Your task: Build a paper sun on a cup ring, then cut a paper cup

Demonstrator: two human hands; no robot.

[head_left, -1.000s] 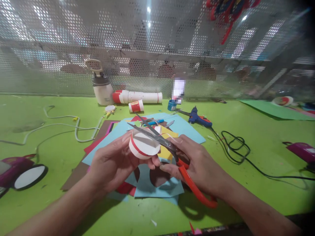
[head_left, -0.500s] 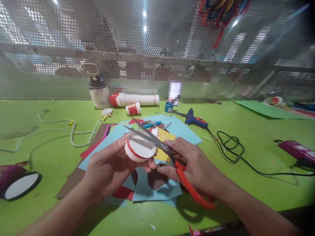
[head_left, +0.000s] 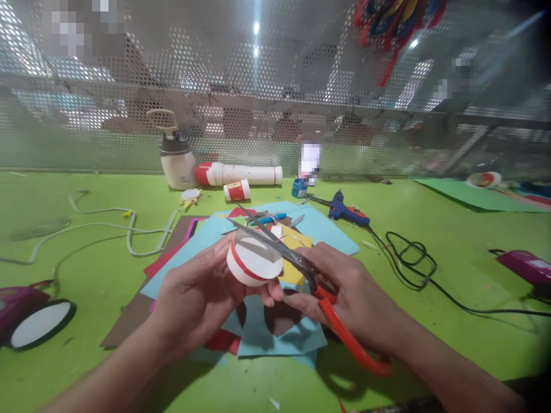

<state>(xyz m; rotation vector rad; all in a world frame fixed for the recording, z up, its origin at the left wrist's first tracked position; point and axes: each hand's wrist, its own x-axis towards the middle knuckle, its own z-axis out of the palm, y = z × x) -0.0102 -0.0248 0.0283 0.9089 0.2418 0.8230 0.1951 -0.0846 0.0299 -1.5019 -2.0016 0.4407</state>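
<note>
My left hand (head_left: 206, 289) is closed on a short white paper cup piece (head_left: 253, 261) with a red band round it, its flat round face tilted up toward me. In my right hand (head_left: 344, 287) is a pair of scissors (head_left: 355, 338) with red-orange handles. Their blades are parted and lie across the cup piece's upper edge; whether they touch it I cannot tell. Below both hands are light blue paper (head_left: 284, 338) with round cut-outs, a yellow sheet (head_left: 297, 241) and brown card (head_left: 129, 312).
At the back stand a pump sprayer (head_left: 178, 163), a lying stack of paper cups (head_left: 245, 174), a small red-and-white cup (head_left: 236, 190) and a blue jar (head_left: 299, 188). A blue glue gun (head_left: 348, 211) trails a black cord (head_left: 413, 269) rightward. White cable (head_left: 133, 229) curls at left.
The whole view has shifted slightly to the right. Both hands keep nearly the same hold on the cup piece and scissors, and the blades are still parted.
</note>
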